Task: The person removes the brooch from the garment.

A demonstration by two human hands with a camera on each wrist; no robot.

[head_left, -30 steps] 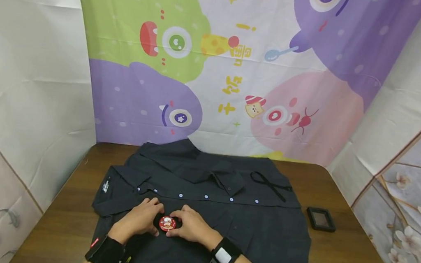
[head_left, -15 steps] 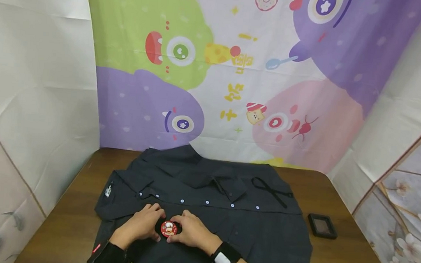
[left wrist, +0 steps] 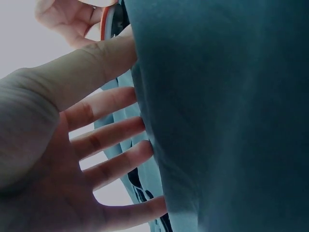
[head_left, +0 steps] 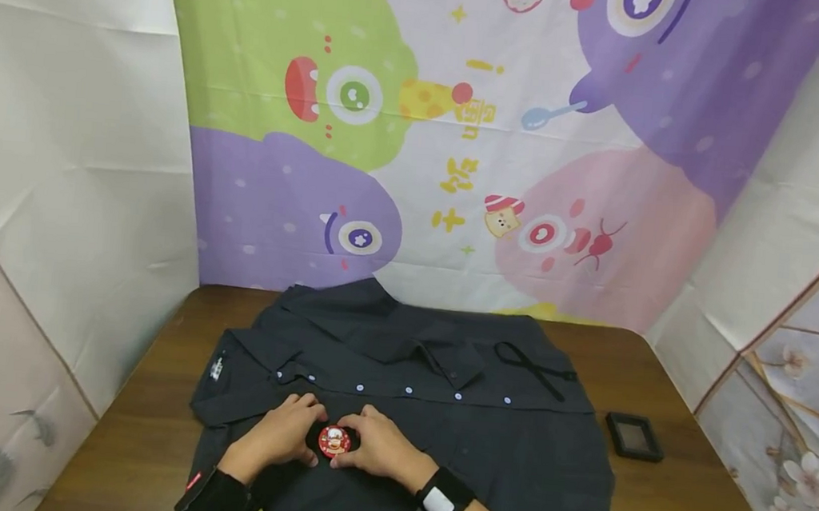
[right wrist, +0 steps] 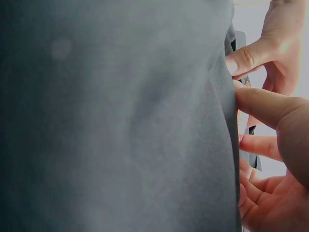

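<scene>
A dark button-up shirt [head_left: 508, 464] lies spread over the brown table. On its lower left part sits a round red pin badge [head_left: 334, 440] with a cartoon figure. My left hand [head_left: 282, 432] touches the shirt at the badge's left side; in the left wrist view its fingers [left wrist: 113, 133] are spread and fairly straight. From the other side, my right hand [head_left: 382, 444] holds the badge's rim between thumb and index finger. The right wrist view has the right thumb [right wrist: 263, 104] against the cloth, with the badge's face mostly hidden behind the fingers.
A black square frame [head_left: 633, 436] lies on the table [head_left: 679, 501] right of the shirt. A thin black strap [head_left: 532, 369] rests across the shirt's upper right, near a row of pale buttons [head_left: 409, 390]. A cartoon-print curtain [head_left: 445, 266] hangs behind the table.
The head view has shifted slightly, so the scene sits a little lower and further right. Both hands stay around the badge with little visible movement.
</scene>
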